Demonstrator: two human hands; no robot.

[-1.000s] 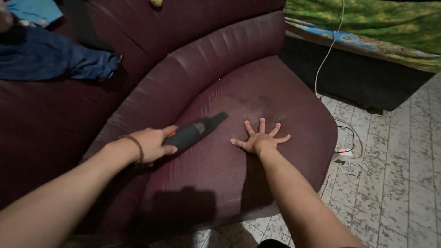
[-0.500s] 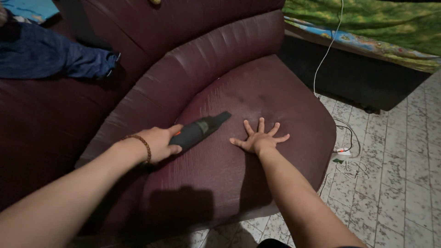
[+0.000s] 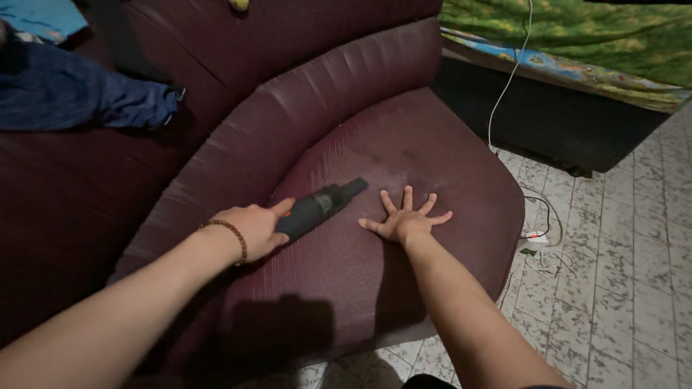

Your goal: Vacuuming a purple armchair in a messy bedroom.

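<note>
Handheld vacuum point(image 3: 317, 207), dark grey with a narrow nozzle, lies angled across the maroon sofa seat cushion point(image 3: 404, 144), nozzle tip touching the upholstery near the cushion's middle. My left hand point(image 3: 254, 229) is wrapped firmly around its rear body, thumb along the top. My right hand point(image 3: 405, 217) rests flat on the cushion just beside the nozzle, fingers spread wide, holding nothing. Blue clothing point(image 3: 79, 97) lies on the far seat; a white cable point(image 3: 504, 90) hangs toward the tiled floor point(image 3: 620, 288).

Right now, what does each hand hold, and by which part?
Left hand grips the vacuum by its rear handle; right hand holds nothing.
</note>
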